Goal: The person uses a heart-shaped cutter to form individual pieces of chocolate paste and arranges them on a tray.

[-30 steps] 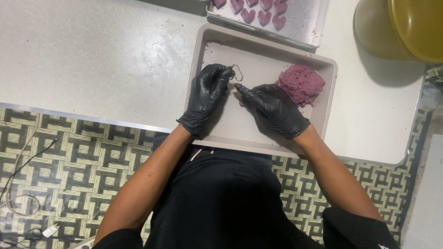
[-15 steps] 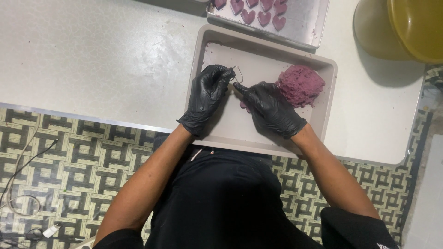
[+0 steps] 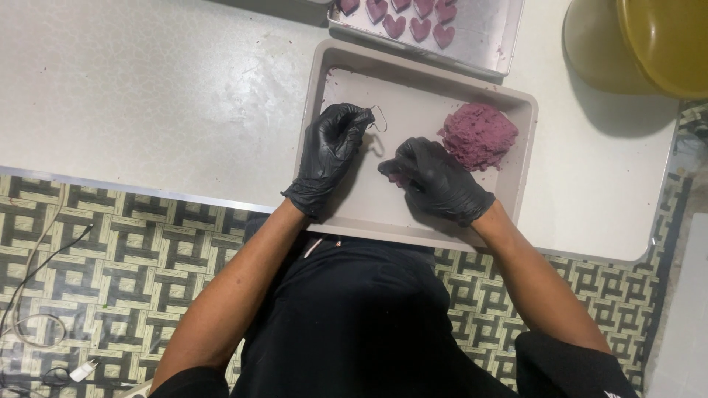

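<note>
Both hands wear black gloves and work over a shallow grey tray (image 3: 516,184) set on a white bench (image 3: 147,88). The left hand (image 3: 333,147) is curled, its fingertips pinched at about one o'clock from the palm onto a thin wire heart-shaped cutter (image 3: 378,127). The grip is narrow and closed on the wire's left edge. The cutter stands just above the tray floor; its long axis seems to run from twelve to six o'clock with the rounded loop uppermost, though the wire is so fine that its exact outline is hard to read.

The right hand (image 3: 436,177) lies at three o'clock from the cutter, near it but not touching. Its fingers are bent inward toward nine o'clock, closed around a small bit of purple dough (image 3: 396,179) that peeps out under the fingertips. The grip is tight, with little of the piece showing.

A rough mound of purple dough (image 3: 479,135) sits in the tray at one o'clock from the right hand, just beside its knuckles, close to the tray's right wall.

At twelve o'clock, beyond the tray, a second pale tray (image 3: 487,37) carries purple heart-shaped pieces (image 3: 420,28) in rows. At two o'clock a yellow bowl (image 3: 664,44) stands at the bench corner. Below the bench edge lies patterned flooring (image 3: 110,258).
</note>
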